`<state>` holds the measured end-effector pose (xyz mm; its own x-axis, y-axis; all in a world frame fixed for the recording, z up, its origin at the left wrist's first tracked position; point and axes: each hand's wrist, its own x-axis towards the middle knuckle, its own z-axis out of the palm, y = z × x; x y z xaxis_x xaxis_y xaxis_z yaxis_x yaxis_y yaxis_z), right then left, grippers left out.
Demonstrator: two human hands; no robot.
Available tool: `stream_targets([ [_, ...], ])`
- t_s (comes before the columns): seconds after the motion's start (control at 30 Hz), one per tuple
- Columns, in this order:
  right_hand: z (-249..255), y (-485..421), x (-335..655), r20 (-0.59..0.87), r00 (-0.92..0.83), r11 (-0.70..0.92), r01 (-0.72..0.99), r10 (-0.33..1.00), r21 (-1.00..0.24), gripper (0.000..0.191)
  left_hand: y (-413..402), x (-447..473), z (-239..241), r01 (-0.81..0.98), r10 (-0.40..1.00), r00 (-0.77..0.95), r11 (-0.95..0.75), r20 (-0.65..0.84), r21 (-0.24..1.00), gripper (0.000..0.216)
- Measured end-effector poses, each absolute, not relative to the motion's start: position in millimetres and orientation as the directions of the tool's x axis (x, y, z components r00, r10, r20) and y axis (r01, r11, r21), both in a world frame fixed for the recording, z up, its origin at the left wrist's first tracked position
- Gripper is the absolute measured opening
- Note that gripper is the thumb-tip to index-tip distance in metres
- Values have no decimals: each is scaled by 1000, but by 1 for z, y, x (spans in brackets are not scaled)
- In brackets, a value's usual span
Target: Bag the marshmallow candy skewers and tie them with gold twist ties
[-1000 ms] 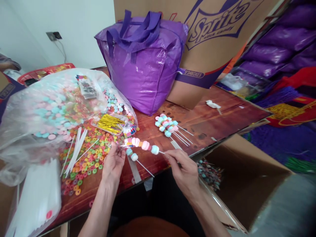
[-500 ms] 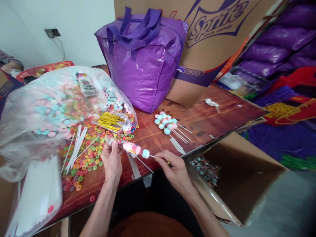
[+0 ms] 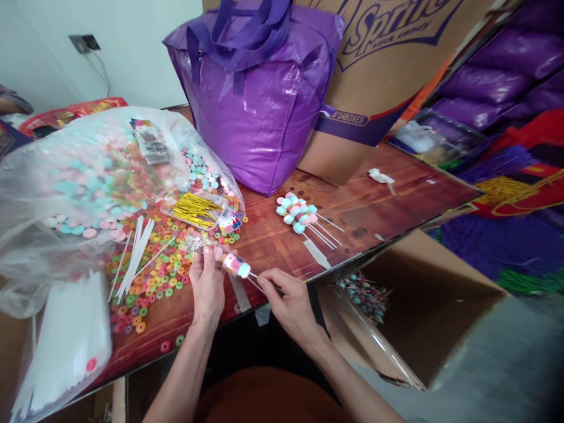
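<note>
My left hand (image 3: 207,294) is closed, thumb on top, on a clear printed wrapper (image 3: 230,262) above the table's front edge. Inside the wrapper is a candy skewer (image 3: 242,269) with pink, white and pale blue pieces. My right hand (image 3: 288,301) pinches the white stick that sticks out of it. A thin yellow tip shows at the back of the right hand; what it belongs to is hidden. Just behind my left hand, yellow twist ties (image 3: 197,210) lie in a clear tray. Finished-looking candy skewers (image 3: 296,212) lie in a pile to the right.
Ring candies (image 3: 170,273) and loose white sticks (image 3: 136,258) spread over the table's left side, beside a big clear candy bag (image 3: 26,182). A purple bag (image 3: 255,117) and a printed carton (image 3: 339,153) stand behind. An open box (image 3: 440,317) holding skewers sits lower right.
My right hand has moved left toward my left hand. The candy skewer has slid deeper into the wrapper, its pale blue end now against the printed part. The view has tilted slightly.
</note>
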<state>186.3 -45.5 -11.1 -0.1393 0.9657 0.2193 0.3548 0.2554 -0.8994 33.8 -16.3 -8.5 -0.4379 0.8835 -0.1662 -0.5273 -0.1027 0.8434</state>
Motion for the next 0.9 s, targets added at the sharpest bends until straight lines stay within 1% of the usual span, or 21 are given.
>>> stream_targets([
  [0.1, -18, -46, 168, 249, -89, 264, 330, 964, -906, 23, -22, 41, -9, -521, 884, -419, -46, -208, 853, 32],
  [0.2, -22, -44, 151, 288, -23, 279, 326, 957, -903, 24, -29, 48, -12, -561, 901, -346, 25, -262, 827, 33],
  [0.27, -21, -44, 146, 306, -35, 299, 335, 951, -893, 25, -31, 47, -14, -591, 910, -311, 40, -273, 806, 32],
  [0.33, -16, -46, 150, 280, -88, 293, 351, 956, -889, 26, -31, 42, -14, -620, 914, -300, 30, -272, 784, 30],
  [0.43, -11, -49, 162, 170, -166, 222, 377, 971, -899, 25, -30, 33, -13, -647, 915, -306, 5, -265, 763, 28],
  [0.53, -10, -49, 167, 76, -208, 146, 347, 975, -926, 27, -32, 29, -14, -651, 918, -278, 37, -283, 758, 30],
  [0.63, -12, -47, 157, 74, -228, 139, 282, 971, -949, 29, -37, 31, -15, -641, 914, -268, 66, -304, 765, 31],
  [0.77, -14, -43, 140, 102, -235, 153, 209, 967, -966, 30, -41, 29, -14, -646, 902, -295, 55, -315, 762, 31],
  [0.9, -12, -36, 131, 36, -280, 93, 194, 959, -977, 31, -42, 21, -13, -674, 900, -312, 16, -305, 738, 24],
])
